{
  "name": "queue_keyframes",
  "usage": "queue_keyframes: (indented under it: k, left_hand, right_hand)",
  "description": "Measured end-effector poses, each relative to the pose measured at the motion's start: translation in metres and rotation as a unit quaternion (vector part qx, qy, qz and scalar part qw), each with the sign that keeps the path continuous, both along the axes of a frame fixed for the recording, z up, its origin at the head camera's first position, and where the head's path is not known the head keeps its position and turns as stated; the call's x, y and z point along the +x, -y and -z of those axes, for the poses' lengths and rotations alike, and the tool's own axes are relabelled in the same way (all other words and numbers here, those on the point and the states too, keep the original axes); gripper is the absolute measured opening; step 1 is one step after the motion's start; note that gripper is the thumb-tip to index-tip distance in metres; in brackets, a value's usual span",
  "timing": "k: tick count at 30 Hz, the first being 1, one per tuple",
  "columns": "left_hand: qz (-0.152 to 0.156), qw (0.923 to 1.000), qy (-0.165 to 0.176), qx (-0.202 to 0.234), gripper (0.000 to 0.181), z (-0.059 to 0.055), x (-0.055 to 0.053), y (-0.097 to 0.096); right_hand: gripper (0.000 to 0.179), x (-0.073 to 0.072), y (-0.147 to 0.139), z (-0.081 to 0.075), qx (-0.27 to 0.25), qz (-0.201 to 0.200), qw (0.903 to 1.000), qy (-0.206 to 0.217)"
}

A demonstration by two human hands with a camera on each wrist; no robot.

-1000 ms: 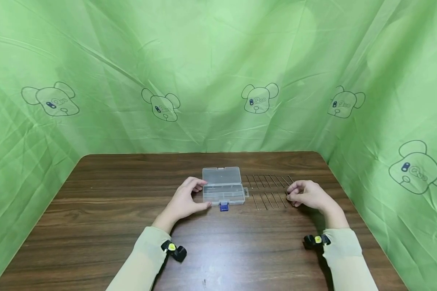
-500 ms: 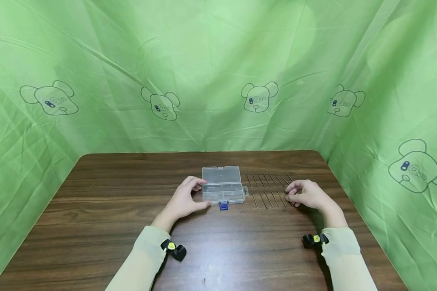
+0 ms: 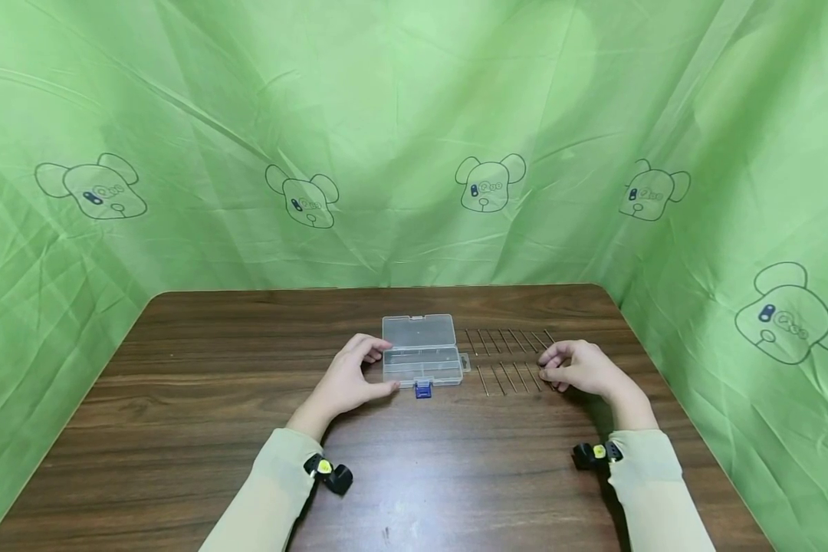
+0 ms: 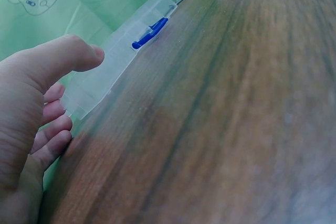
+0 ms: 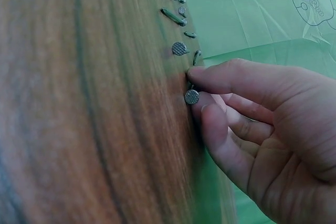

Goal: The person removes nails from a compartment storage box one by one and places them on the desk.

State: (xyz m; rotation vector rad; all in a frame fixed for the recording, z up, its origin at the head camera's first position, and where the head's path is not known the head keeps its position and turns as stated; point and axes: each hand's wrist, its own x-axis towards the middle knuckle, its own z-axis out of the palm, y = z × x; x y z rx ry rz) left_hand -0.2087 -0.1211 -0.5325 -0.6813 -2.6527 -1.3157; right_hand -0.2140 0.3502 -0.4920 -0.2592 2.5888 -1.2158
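Observation:
A clear plastic compartment box (image 3: 422, 368) lies on the table with its lid (image 3: 419, 332) raised at the back and a blue latch (image 3: 423, 389) hanging at the front. My left hand (image 3: 348, 377) holds the box's left end, thumb by the front corner and fingers at the left side. Far to the right, my right hand (image 3: 579, 368) pinches a nail (image 5: 192, 97) between thumb and index finger, low at the table. Its round head shows in the right wrist view; the fingers hide most of its shank. It is the rightmost of the front row.
Two rows of nails lie right of the box, a back row (image 3: 500, 342) and a front row (image 3: 514, 379), several in each. A clear hanging tab (image 3: 465, 363) sticks out from the box's right side. Green cloth (image 3: 400, 153) surrounds the wooden table (image 3: 248, 330).
Both hands stay almost where they were, and the box and nails keep their places. The head view has shifted very slightly.

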Motion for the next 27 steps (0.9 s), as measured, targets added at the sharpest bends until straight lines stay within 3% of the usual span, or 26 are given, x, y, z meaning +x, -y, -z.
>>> queue_keyframes:
  k: [15, 27]
  left_hand:
    - [-0.001, 1.0000, 0.002, -0.001, 0.067, -0.002, 0.000, 0.001]
    - [0.001, 1.0000, 0.003, -0.004, 0.066, 0.000, 0.001, 0.000]
  right_hand:
    - [0.021, 0.000, 0.000, -0.004, -0.008, -0.001, 1.0000, 0.000]
    - [0.019, 0.002, -0.011, -0.013, 0.017, -0.003, 0.9990, -0.040]
